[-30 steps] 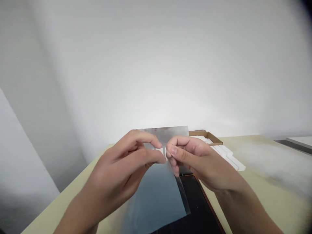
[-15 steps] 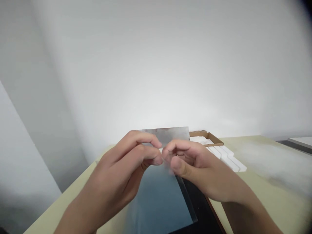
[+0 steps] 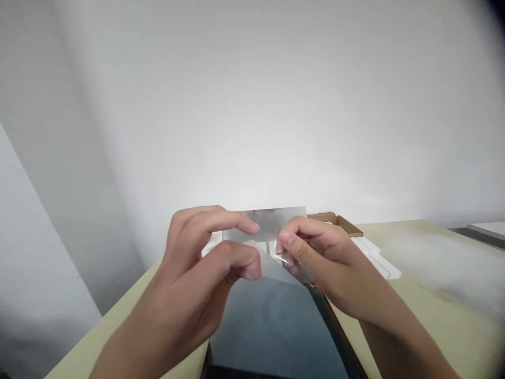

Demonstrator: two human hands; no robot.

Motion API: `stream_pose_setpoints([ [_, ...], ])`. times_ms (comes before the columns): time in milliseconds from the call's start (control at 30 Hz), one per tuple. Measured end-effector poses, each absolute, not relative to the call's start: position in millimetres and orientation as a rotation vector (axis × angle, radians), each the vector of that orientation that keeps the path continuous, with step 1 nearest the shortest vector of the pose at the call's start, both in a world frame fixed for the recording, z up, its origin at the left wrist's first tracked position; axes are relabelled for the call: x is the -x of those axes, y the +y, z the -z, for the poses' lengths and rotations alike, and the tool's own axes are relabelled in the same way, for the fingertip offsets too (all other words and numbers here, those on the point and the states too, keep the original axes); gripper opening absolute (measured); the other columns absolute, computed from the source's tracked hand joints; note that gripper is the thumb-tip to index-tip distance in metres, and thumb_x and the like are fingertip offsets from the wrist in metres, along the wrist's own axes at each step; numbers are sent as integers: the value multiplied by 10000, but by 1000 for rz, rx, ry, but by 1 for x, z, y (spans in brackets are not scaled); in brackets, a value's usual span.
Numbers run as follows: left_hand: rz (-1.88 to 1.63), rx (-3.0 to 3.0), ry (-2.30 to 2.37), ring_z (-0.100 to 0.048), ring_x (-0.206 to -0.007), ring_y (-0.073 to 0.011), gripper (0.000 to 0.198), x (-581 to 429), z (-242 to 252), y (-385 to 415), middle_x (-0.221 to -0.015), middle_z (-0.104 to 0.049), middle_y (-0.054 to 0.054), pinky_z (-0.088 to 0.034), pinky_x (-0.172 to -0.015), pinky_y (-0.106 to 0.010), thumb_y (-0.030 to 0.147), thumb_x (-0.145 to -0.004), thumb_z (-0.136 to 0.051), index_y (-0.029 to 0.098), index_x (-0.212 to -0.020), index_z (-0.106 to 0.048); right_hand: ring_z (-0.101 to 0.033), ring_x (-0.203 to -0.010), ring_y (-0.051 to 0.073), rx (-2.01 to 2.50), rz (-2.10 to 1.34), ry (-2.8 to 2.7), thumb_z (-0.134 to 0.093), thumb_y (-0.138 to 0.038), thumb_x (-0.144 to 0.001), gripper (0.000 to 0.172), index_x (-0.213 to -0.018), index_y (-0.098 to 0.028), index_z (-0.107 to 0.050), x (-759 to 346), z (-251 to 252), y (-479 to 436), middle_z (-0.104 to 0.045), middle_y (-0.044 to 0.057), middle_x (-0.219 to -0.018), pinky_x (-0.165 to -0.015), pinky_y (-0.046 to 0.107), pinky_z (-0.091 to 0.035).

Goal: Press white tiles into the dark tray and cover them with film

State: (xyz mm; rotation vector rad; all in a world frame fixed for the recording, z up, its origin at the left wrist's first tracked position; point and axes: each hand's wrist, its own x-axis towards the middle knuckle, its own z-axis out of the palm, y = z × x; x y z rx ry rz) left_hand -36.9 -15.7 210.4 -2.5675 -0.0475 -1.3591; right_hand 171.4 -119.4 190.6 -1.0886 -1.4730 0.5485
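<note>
A clear, stiff protective sheet (image 3: 272,310) is held up in front of me over a dark tablet with a brown edge (image 3: 333,337) lying on the table. My left hand (image 3: 197,273) pinches the sheet's upper left part between thumb and fingers. My right hand (image 3: 319,258) pinches a thin transparent film (image 3: 276,247) at the sheet's top, where a corner is lifted away from the sheet. Both hands are closed and nearly touch each other.
A pale yellow table (image 3: 430,295) carries a brown cardboard box (image 3: 339,221) and white foam packing (image 3: 374,258) behind my right hand. A plain white wall (image 3: 252,105) fills the background. A grey-white surface (image 3: 485,231) shows at the far right.
The sheet has tilted flatter and spread wider toward me. My right hand has pulled a film corner away from the sheet's top. My left hand has lifted slightly.
</note>
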Motion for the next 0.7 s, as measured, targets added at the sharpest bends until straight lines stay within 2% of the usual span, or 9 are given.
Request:
stream_pose_setpoints([
  [167, 1331, 2601, -20, -514, -1124, -203, 350, 36, -211, -21, -1232, -542, -17, -486, -907, -340, -52, -953, -475, 276, -957, -594, -534, -685, 140, 1186, -363, -1493, -493, -562, -1106, 421, -843, -241, -566, -183, -190, -126, -549, -22, -734, -632, 298, -431],
  [333, 1284, 2627, -22, -518, -1119, -174, 389, 40, -213, -23, -1261, -495, -17, -472, -908, -308, -94, -922, -451, 265, -982, -589, -401, -591, 127, 1292, -248, -1404, -500, -561, -1100, 387, -876, -255, -574, -185, -191, -129, -430, -44, -668, -552, 290, -346],
  [467, 1292, 2613, -5, -514, -1089, -166, 402, 41, -211, -27, -1267, -484, -21, -454, -910, -294, -95, -925, -445, 268, -1004, -595, -405, -576, 136, 1347, -66, -1359, -512, -545, -1090, 393, -844, -249, -592, -188, -193, -130, -443, -32, -645, -533, 292, -329],
  [600, 1268, 2659, -17, -514, -1219, -186, 419, 45, -208, -30, -1317, -575, -15, -427, -1057, -321, -120, -931, -424, 263, -969, -590, -440, -554, 139, 1423, 80, -1288, -531, -528, -1071, 386, -820, -246, -616, -195, -194, -127, -496, -23, -640, -508, 283, -327],
  [700, 1256, 2810, 50, -534, -1309, -224, 362, 55, -207, -33, -1281, -693, -16, -452, -1118, -375, -47, -976, -443, 274, -933, -604, -471, -556, 142, 1508, 109, -1210, -538, -495, -1062, 326, -871, -253, -642, -209, -194, -124, -530, -29, -637, -489, 269, -317],
])
